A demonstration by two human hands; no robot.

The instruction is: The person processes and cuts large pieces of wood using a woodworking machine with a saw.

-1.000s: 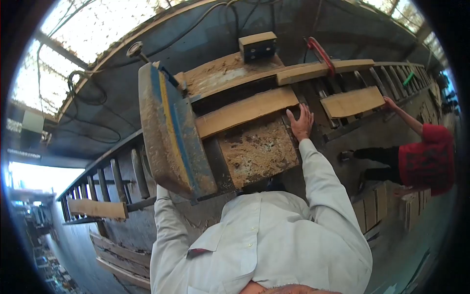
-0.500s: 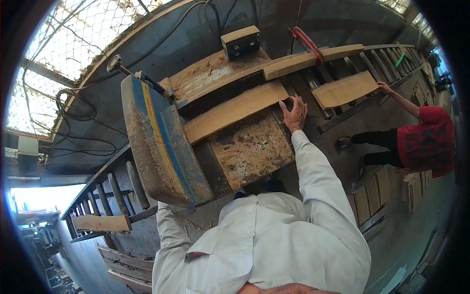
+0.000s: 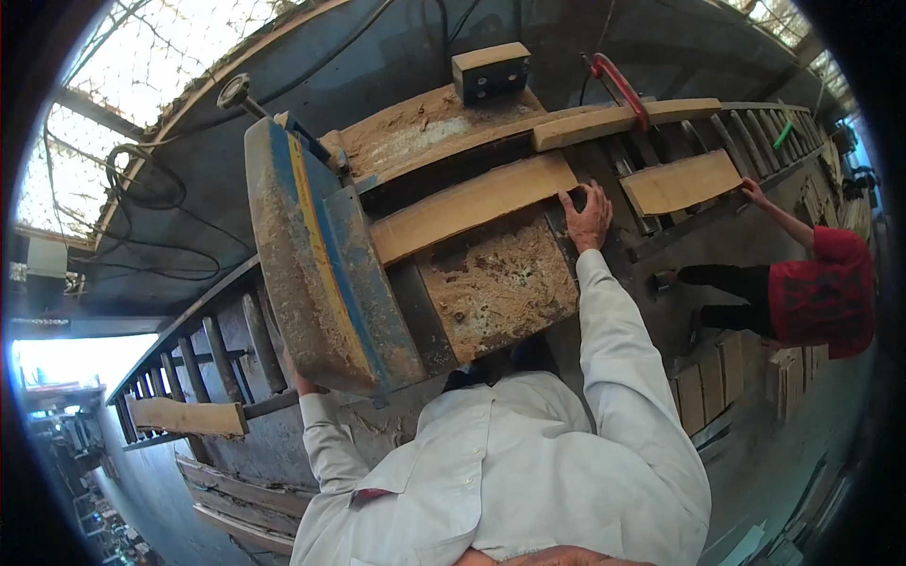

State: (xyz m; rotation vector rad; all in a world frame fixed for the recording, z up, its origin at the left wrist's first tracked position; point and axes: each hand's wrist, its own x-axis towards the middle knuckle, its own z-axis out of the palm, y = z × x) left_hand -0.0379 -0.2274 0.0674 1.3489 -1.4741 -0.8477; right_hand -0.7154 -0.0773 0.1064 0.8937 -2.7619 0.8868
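A long wooden board (image 3: 477, 209) lies on the machine bed, its left end passing behind the blue, dust-covered machine head with a yellow stripe (image 3: 311, 264). My right hand (image 3: 590, 222) is at the board's right end, fingers apart and bent, the thumb at its near corner. Below it is a metal plate covered in sawdust (image 3: 500, 288). Only a small part of my left hand (image 3: 308, 385) shows at the lower edge of the machine head; its fingers are hidden.
A person in a red shirt (image 3: 819, 292) has one hand at another board (image 3: 684, 182) on the right rollers. A red clamp (image 3: 621, 90) grips a wooden fence strip (image 3: 585, 125). A short board (image 3: 187, 416) rests on the left rollers. Planks (image 3: 708, 382) are stacked lower right.
The view has shifted, so the machine and boards appear farther right. A bit of my left hand now shows below the machine head. My right hand stays at the board's end.
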